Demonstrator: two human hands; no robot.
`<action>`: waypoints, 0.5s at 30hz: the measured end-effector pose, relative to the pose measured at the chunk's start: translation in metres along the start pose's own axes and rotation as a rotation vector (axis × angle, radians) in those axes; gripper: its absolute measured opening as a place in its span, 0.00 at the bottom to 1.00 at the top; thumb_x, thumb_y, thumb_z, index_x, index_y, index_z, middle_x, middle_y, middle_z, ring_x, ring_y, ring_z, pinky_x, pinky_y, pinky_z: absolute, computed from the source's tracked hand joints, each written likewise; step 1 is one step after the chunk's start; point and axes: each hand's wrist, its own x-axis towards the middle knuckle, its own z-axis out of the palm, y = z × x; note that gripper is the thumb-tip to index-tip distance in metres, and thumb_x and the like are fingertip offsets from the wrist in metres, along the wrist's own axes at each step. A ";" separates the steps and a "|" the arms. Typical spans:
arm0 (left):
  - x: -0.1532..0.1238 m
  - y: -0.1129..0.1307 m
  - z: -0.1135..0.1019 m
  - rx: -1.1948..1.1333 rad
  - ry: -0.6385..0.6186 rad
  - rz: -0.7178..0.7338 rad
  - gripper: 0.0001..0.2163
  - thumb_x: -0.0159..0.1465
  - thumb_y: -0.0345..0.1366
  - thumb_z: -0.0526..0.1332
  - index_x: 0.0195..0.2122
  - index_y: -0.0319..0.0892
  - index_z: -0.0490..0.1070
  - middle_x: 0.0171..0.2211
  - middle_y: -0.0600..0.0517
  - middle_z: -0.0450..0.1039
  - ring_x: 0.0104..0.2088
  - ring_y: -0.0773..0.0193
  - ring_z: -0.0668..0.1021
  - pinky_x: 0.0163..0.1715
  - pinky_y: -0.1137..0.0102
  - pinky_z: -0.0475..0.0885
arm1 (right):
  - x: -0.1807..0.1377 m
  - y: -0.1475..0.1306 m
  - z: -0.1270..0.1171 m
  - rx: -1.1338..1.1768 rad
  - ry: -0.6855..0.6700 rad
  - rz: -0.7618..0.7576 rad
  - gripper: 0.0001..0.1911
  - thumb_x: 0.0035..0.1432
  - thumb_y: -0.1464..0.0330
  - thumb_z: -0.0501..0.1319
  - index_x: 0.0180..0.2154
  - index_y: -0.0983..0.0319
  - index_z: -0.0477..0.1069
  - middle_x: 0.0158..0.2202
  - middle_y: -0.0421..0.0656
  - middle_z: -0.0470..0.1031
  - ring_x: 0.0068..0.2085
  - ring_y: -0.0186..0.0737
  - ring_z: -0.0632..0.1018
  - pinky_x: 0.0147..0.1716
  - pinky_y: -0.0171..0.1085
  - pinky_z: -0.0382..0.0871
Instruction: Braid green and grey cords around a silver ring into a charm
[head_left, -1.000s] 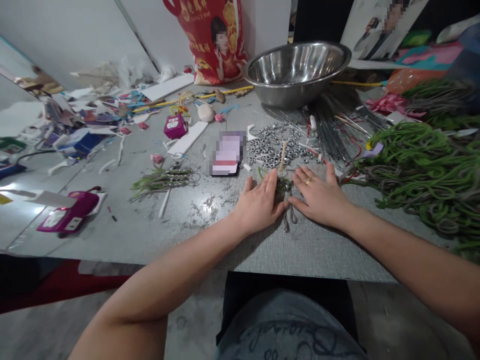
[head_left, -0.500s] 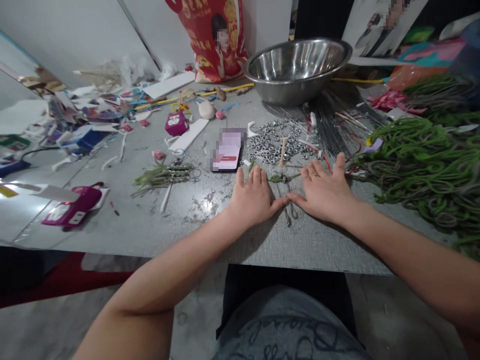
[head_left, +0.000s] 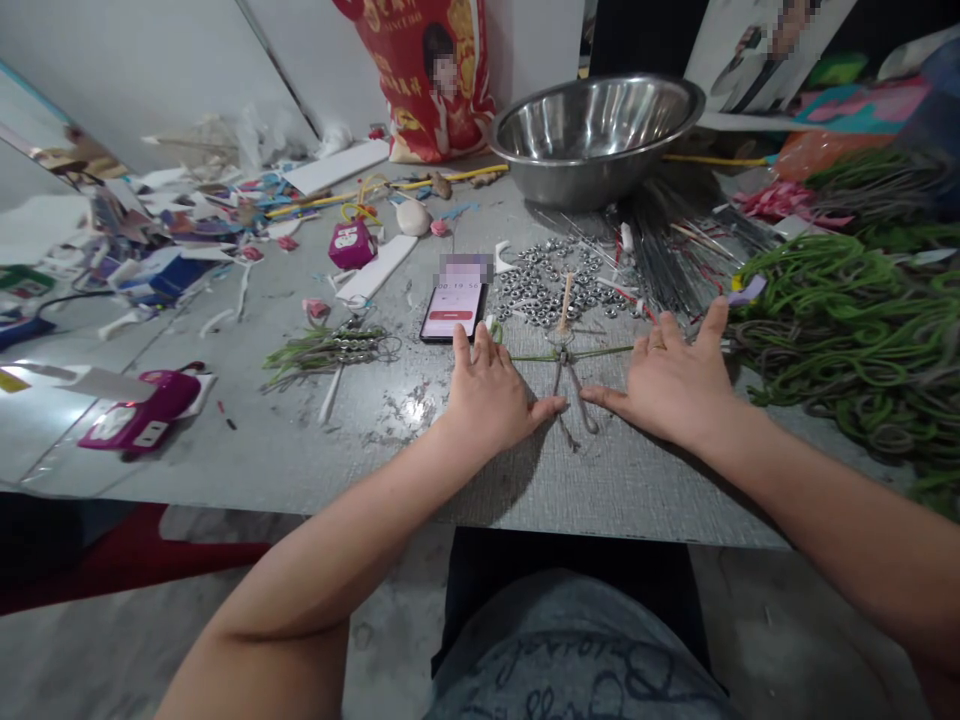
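A thin green cord runs nearly straight from side to side across the counter, between the left hand and the right hand. At its middle sits a small, dark knot, just in front of an upright wooden stick. Below the knot 2 grey strands spread apart: 1 ends in a narrow rounded loop, the other in a ragged, forked tip. A small green curl shows by the left fingertips, near the phone.

Both hands lie palm down, fingers extended and thumbs pointing inward, each grip unclenched; the cord's ends pass under the fingers, and how firmly they are pinned cannot be told. Silver beads lie scattered behind, and a heap of green and grey cords lies beyond the right hand.
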 end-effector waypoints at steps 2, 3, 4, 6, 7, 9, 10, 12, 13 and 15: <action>0.000 -0.002 0.002 -0.039 0.057 0.018 0.39 0.58 0.63 0.46 0.54 0.31 0.66 0.56 0.33 0.63 0.62 0.38 0.55 0.59 0.42 0.41 | 0.000 0.001 0.002 0.046 0.056 -0.002 0.44 0.52 0.39 0.46 0.46 0.70 0.74 0.48 0.62 0.73 0.57 0.69 0.63 0.53 0.69 0.30; 0.000 -0.003 0.003 -0.069 0.090 0.024 0.38 0.58 0.62 0.47 0.55 0.31 0.65 0.57 0.33 0.62 0.62 0.39 0.55 0.58 0.41 0.42 | 0.000 0.001 0.002 0.067 0.093 -0.016 0.41 0.54 0.41 0.46 0.48 0.70 0.72 0.50 0.62 0.71 0.56 0.68 0.64 0.53 0.70 0.32; 0.001 -0.005 0.004 -0.103 0.126 0.026 0.37 0.60 0.60 0.47 0.55 0.31 0.64 0.58 0.33 0.60 0.62 0.40 0.56 0.58 0.41 0.44 | 0.001 0.001 0.002 0.094 0.133 -0.048 0.38 0.57 0.45 0.46 0.49 0.70 0.71 0.52 0.61 0.70 0.56 0.65 0.65 0.53 0.69 0.35; 0.004 -0.008 0.005 -0.182 0.201 0.038 0.29 0.64 0.52 0.48 0.55 0.32 0.63 0.59 0.35 0.60 0.62 0.43 0.58 0.58 0.43 0.48 | 0.003 0.000 0.002 0.173 0.204 -0.150 0.30 0.62 0.53 0.46 0.52 0.69 0.68 0.55 0.58 0.68 0.56 0.59 0.67 0.54 0.66 0.42; 0.007 -0.009 0.006 -0.225 0.236 0.061 0.24 0.66 0.46 0.48 0.54 0.33 0.64 0.58 0.37 0.62 0.61 0.45 0.60 0.58 0.45 0.51 | 0.005 -0.001 0.002 0.220 0.227 -0.208 0.26 0.63 0.58 0.47 0.52 0.69 0.68 0.56 0.56 0.68 0.56 0.56 0.68 0.55 0.63 0.46; 0.013 -0.011 0.009 -0.308 0.293 0.166 0.16 0.66 0.36 0.48 0.51 0.36 0.67 0.54 0.42 0.67 0.59 0.51 0.65 0.58 0.51 0.57 | 0.008 -0.003 0.003 0.299 0.244 -0.298 0.21 0.63 0.64 0.47 0.50 0.69 0.69 0.54 0.54 0.70 0.55 0.51 0.69 0.55 0.56 0.53; 0.016 -0.011 0.011 -0.333 0.310 0.226 0.15 0.66 0.33 0.48 0.50 0.36 0.68 0.53 0.42 0.68 0.58 0.52 0.65 0.57 0.52 0.58 | 0.009 -0.004 0.004 0.323 0.241 -0.319 0.20 0.63 0.66 0.48 0.49 0.69 0.70 0.53 0.54 0.70 0.54 0.51 0.70 0.55 0.53 0.55; 0.020 -0.010 0.017 -0.364 0.326 0.304 0.15 0.64 0.29 0.48 0.48 0.36 0.69 0.52 0.42 0.69 0.57 0.52 0.66 0.55 0.53 0.62 | 0.011 -0.007 0.006 0.347 0.216 -0.330 0.19 0.62 0.69 0.48 0.48 0.71 0.70 0.53 0.54 0.71 0.54 0.51 0.70 0.53 0.51 0.58; 0.022 -0.009 0.020 -0.376 0.321 0.319 0.15 0.63 0.28 0.49 0.47 0.35 0.69 0.51 0.41 0.70 0.57 0.51 0.67 0.55 0.53 0.63 | 0.011 -0.008 0.007 0.350 0.194 -0.328 0.20 0.61 0.69 0.48 0.49 0.71 0.70 0.53 0.54 0.71 0.55 0.51 0.70 0.53 0.52 0.58; 0.025 -0.008 0.024 -0.406 0.288 0.349 0.15 0.63 0.28 0.48 0.47 0.33 0.69 0.51 0.40 0.70 0.56 0.52 0.68 0.54 0.55 0.65 | 0.011 -0.010 0.009 0.346 0.139 -0.322 0.21 0.62 0.70 0.47 0.50 0.72 0.69 0.54 0.55 0.69 0.56 0.52 0.68 0.53 0.53 0.58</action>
